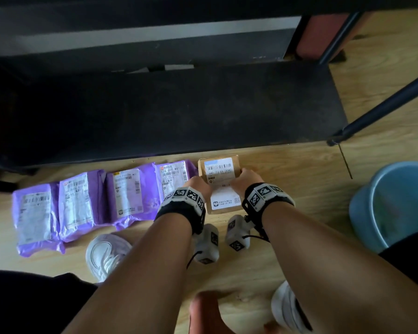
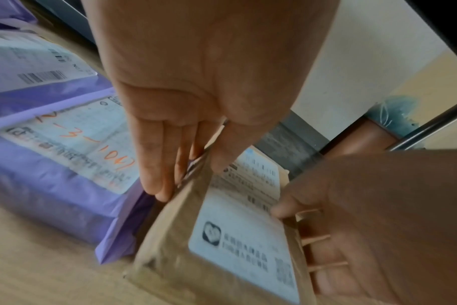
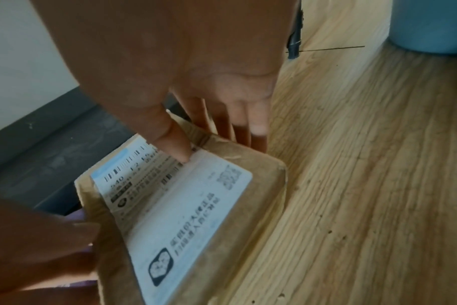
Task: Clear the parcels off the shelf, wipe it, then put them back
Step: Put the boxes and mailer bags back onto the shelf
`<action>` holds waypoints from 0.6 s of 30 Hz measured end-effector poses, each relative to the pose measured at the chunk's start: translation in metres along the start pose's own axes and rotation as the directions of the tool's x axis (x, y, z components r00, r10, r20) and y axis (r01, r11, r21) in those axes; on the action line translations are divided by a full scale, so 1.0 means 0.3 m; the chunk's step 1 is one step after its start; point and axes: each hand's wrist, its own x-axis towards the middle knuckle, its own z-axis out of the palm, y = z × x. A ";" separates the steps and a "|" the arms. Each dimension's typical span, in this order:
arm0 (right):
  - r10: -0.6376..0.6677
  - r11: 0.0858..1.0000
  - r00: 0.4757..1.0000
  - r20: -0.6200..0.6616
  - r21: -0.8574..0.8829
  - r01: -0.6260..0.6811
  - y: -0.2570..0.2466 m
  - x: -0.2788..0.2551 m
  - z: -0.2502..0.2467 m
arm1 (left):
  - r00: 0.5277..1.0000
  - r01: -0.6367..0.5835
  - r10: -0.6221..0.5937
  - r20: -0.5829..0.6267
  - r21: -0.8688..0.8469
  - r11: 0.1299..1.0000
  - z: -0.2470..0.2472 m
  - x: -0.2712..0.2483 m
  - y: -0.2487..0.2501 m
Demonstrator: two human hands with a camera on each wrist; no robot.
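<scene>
A brown paper parcel [image 1: 221,182] with a white label is at the right end of a row of parcels on the wooden floor, in front of the bare black shelf board [image 1: 179,109]. My left hand [image 1: 199,183] grips its left edge, thumb on top and fingers down the side [image 2: 162,185]. On the other edge my right hand [image 1: 241,179] holds it the same way, thumb [image 3: 180,152] pressing the label. Whether the parcel [image 3: 196,206] is off the floor I cannot tell. Several purple parcels [image 1: 128,194] lie flat to its left, labels up.
A blue basin [image 1: 396,206] stands on the floor to the right. A dark shelf post [image 1: 381,104] slants down at the right end of the board. My white shoes [image 1: 104,254] are just behind the parcel row. The nearest purple parcel [image 2: 65,165] touches the brown one's left side.
</scene>
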 end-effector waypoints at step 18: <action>0.008 0.963 0.947 -0.320 0.258 0.079 -0.023 -0.283 -0.271 | 0.947 -0.281 0.223 -0.232 -0.259 0.924 -0.169 -0.299 0.195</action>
